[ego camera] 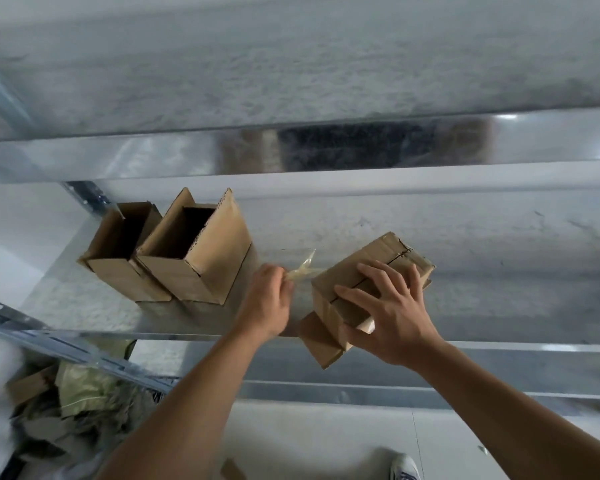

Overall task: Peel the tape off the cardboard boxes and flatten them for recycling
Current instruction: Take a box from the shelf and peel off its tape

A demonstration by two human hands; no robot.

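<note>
Two open boxes [125,251] [194,251] stood left on the shelf [465,237], while a third box [371,268] lay at its front edge under the spread right hand [392,317], the left hand [269,299] pinching one tape strip [305,268], apparently attached to it.

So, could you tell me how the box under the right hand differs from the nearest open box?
The held box lies tilted over the shelf edge, its upper face closed; the open box stands upright, flaps raised. The held box is pressed by the right hand while the left hand pinches tape stretched from it; the open box is untouched. Both are plain brown cardboard.
</note>
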